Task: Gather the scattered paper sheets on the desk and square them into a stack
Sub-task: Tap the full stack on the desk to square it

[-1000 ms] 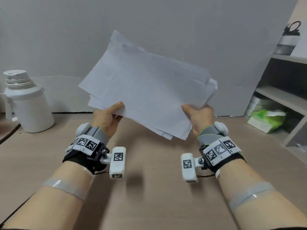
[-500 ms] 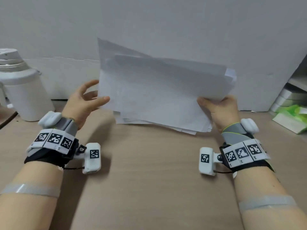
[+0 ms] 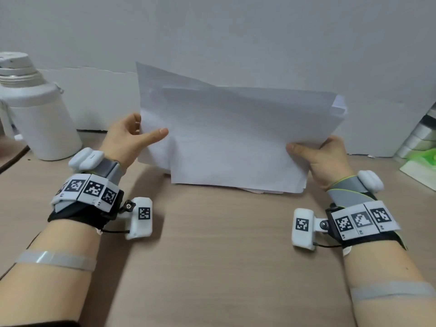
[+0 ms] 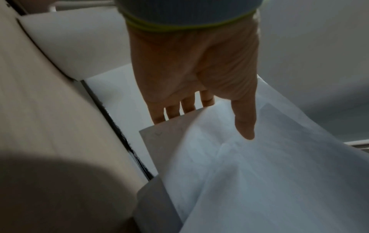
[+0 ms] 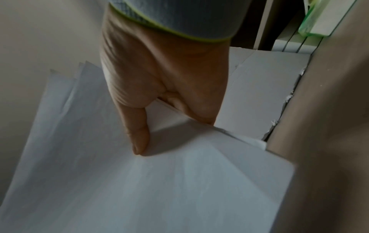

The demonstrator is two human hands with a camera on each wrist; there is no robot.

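A loose stack of white paper sheets (image 3: pixel 236 138) stands upright with its lower edge on the wooden desk (image 3: pixel 224 256); the edges are uneven, and one sheet pokes up at the top left. My left hand (image 3: pixel 141 135) holds the stack's left edge, thumb on the front and fingers behind. The left wrist view shows the thumb (image 4: pixel 244 126) lying on the sheets (image 4: pixel 259 173). My right hand (image 3: pixel 313 154) pinches the right edge. In the right wrist view its thumb (image 5: pixel 137 138) presses the front of the sheets (image 5: pixel 139 181), with fingers curled behind.
A white jug (image 3: pixel 40 114) stands at the far left of the desk. A green-and-white packet (image 3: pixel 422 161) lies by the shelves on the right. A pale wall panel (image 3: pixel 236 43) rises just behind the papers.
The stack has swung from a tilt to level and come down to the desk. My left hand let go half a second ago and now holds the left edge again.
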